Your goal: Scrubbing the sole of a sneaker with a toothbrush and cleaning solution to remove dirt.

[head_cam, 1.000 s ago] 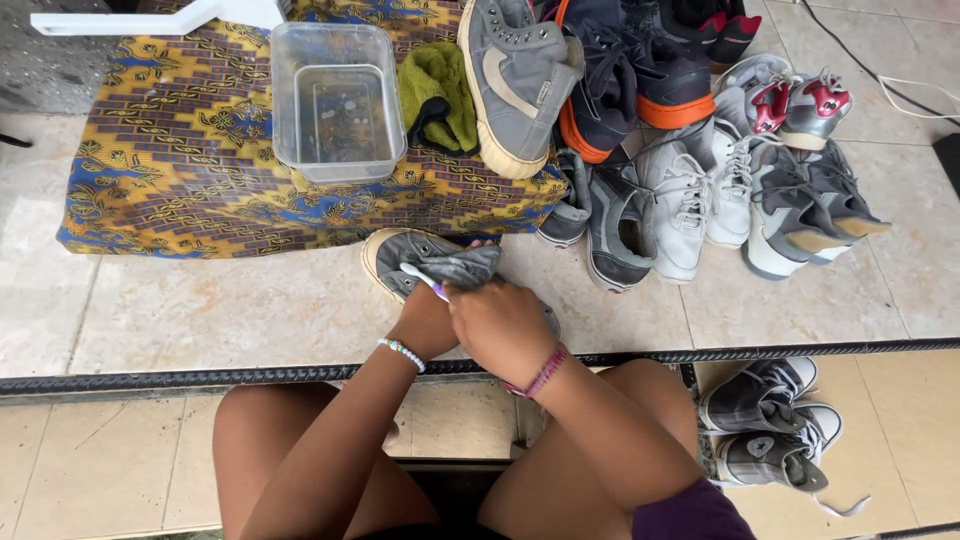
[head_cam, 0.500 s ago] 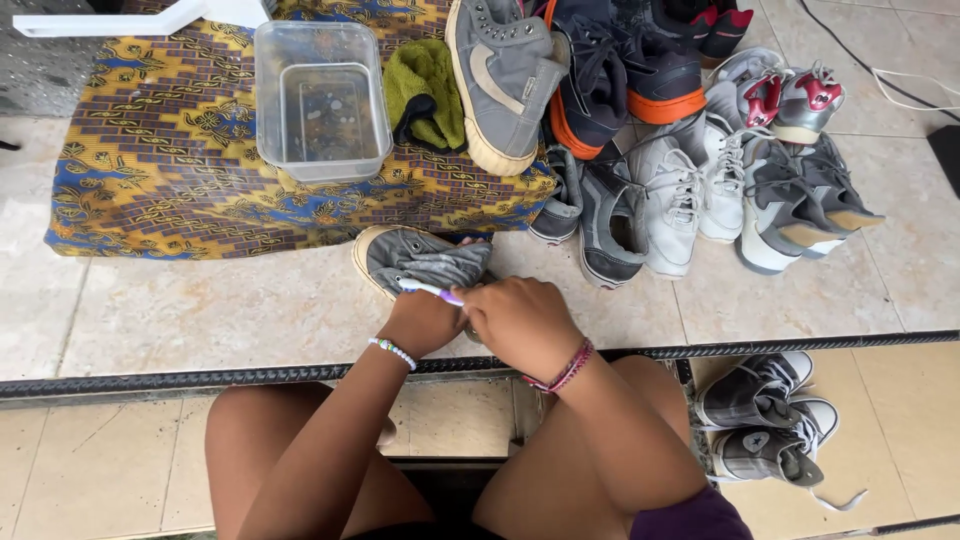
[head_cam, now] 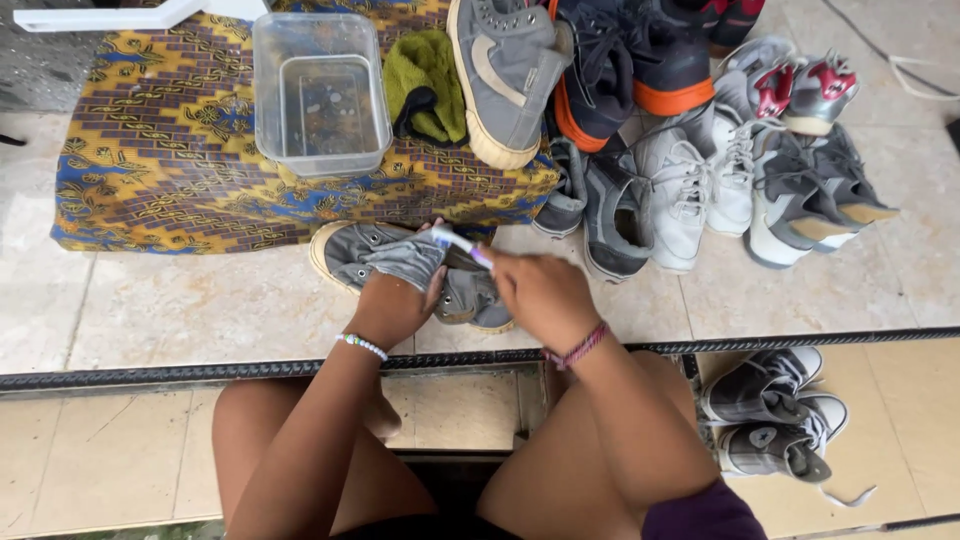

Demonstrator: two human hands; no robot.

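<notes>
While left hand steadies the grey sneaker, right grip's toothbrush has shifted rightward.

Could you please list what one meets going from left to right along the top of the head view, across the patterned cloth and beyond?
Patterned cloth → clear plastic tub → green rag → grey sneaker → dark sneaker with an orange sole → grey and red sneaker.

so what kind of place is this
Probably a tiled home porch or yard step used for washing shoes. A pile of sneakers lies on the tile floor, a clear tub of water sits on a patterned cloth, and a grey sneaker is being brushed.
</notes>
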